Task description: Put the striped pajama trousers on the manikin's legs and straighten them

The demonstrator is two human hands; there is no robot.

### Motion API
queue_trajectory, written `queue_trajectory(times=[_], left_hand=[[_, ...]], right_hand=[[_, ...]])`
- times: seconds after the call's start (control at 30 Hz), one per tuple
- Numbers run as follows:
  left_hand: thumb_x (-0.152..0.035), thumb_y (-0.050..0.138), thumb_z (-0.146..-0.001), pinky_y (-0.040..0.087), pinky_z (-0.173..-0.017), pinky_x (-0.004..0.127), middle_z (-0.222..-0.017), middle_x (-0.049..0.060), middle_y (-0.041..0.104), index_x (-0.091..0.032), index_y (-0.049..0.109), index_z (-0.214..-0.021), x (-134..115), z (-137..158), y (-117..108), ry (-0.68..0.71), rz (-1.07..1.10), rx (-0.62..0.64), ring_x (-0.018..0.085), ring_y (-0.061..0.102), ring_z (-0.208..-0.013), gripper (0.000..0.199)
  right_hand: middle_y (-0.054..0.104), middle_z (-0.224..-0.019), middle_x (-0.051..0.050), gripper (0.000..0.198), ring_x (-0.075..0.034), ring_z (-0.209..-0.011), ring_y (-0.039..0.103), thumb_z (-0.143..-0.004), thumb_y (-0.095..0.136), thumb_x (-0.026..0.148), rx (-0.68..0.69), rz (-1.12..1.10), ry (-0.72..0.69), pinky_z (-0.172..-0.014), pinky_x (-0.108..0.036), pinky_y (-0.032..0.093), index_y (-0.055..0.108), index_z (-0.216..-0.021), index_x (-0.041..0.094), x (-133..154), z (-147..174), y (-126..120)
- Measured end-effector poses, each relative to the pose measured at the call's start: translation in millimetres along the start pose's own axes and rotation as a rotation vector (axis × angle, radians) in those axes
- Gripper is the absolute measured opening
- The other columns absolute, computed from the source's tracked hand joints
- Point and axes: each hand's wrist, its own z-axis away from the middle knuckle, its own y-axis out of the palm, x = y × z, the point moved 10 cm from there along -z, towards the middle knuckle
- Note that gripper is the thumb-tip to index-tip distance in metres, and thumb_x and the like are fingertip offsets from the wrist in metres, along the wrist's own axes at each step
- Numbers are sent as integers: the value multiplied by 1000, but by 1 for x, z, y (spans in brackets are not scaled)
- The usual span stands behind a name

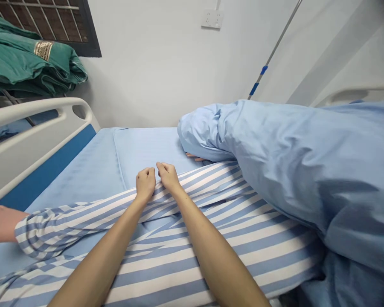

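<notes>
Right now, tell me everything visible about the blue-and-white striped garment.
The striped garment looks like soft woven cloth in wide blue and white bands. It lies draped across the bed, worn by a lying figure; a sleeve runs left to a bare hand. The left hand and right hand pinch its upper edge in a closed grip. The light blue quilt overlaps its right side.

Bedside count: hands, linen, fittings
Two own hands, left hand point(145, 182) and right hand point(168, 174), both fisted on one striped garment point(185, 251); one other hand point(0, 224) at its sleeve; one blue quilt point(307, 157); one sheet point(96, 170); one bed rail point(35, 132); one green pile point(28, 59); one pole point(272, 53); one wall socket point(212, 18); one window grille point(51, 17)
</notes>
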Motion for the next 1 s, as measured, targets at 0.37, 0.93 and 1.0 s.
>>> queue_trajectory(times=[0.37,0.93,1.0], left_hand=[[-32,39,-77,26,-49,23,-47,-5,36,-19,36,-48,-13,-6,20,26,157,-97,8,34,-49,32],[-31,32,-82,24,-53,24,-48,-3,41,-20,36,-51,-11,5,27,68,-45,-4,11,36,-52,33],[-31,33,-81,25,-53,24,-49,-3,40,-20,35,-50,-11,5,29,69,-75,4,11,36,-52,33]], right_hand=[[27,-43,7,39,-7,-43,26,-77,46,44,-29,-335,116,-44,-22,25,31,-49,20,-12,-5,-6],[27,-47,6,40,-8,-49,29,-79,42,41,-9,240,-51,-48,-24,22,32,-47,19,34,-17,-23],[28,-47,6,41,-8,-49,29,-81,40,43,0,244,-105,-49,-23,22,34,-48,19,42,-13,-33]])
